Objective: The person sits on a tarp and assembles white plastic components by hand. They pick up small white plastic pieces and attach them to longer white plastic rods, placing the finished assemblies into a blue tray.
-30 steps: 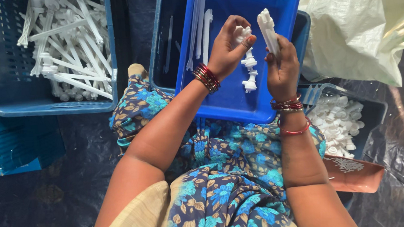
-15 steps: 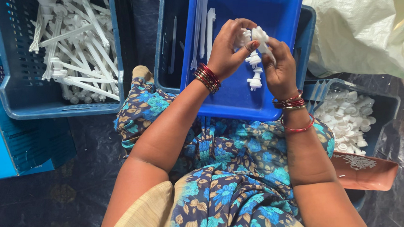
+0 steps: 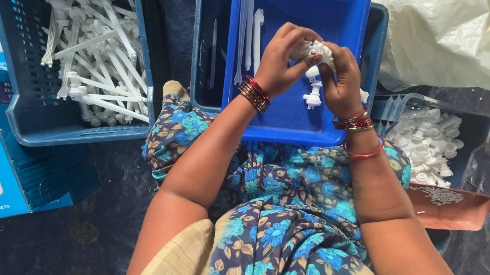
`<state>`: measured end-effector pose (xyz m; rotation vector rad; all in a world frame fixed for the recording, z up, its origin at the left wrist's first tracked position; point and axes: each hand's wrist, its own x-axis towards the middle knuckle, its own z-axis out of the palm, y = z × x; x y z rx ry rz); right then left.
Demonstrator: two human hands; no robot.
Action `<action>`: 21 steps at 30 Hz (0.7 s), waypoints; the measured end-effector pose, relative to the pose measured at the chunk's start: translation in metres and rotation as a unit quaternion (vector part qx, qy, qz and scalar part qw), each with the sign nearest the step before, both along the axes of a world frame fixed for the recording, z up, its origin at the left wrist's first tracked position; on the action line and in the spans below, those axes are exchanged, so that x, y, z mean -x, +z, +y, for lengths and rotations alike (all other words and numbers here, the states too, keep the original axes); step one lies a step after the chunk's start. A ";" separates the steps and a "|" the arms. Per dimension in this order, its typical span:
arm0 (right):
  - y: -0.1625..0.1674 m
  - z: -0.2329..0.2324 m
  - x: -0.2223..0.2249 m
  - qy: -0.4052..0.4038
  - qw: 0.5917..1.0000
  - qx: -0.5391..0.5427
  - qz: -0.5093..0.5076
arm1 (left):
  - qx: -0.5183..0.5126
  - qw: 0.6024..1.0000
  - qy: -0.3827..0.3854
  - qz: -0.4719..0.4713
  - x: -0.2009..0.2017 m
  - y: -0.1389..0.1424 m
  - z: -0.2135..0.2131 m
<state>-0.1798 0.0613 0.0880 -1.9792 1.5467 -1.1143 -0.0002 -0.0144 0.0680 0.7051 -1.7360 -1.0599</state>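
White plastic fitting [image 3: 312,74]: held above the floor of the blue tray [image 3: 289,118], pinched from both sides; its lower stem with a flanged foot hangs free below the fingers; risk judged: the stem could slip down and out if either pinch loosens, as nothing supports it from beneath
Blue tray: rests tilted across the person's lap, its far end lying over a darker crate [image 3: 209,60]; a few long white rods [image 3: 250,29] lie in its upper part; risk judged: a shift of the knees could slide the tray, and the rods with it
Left crate [image 3: 40,121]: piled with tangled long white stems [image 3: 96,61]; well apart from the hands; no hazard noted
Right bin [image 3: 471,123]: holds a heap of small white caps [image 3: 427,143]; just beside the right forearm; risk judged: an elbow swing could knock it
Brown dish [image 3: 459,212]: holds small pale pins [image 3: 438,195]; sits at the bin's near corner, overhanging; risk judged: easily tipped
Left hand [image 3: 280,62]: fingers curled and clamped on the top of the fitting
Right hand [image 3: 341,80]: closed round the fitting from the other side, thumb on its head; the joint between the parts is hidden by the fingers, so seating cannot be told
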 end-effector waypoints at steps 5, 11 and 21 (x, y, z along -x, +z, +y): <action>0.000 -0.001 0.000 -0.012 1.000 -0.012 0.005 | 0.001 1.000 -0.004 -0.020 0.000 0.002 0.002; -0.001 0.001 0.000 -0.016 1.000 -0.008 0.012 | 0.006 1.000 -0.014 -0.007 0.000 0.001 0.002; -0.003 0.000 -0.001 -0.013 1.000 -0.012 -0.001 | 0.001 1.000 -0.014 -0.014 0.001 -0.003 0.005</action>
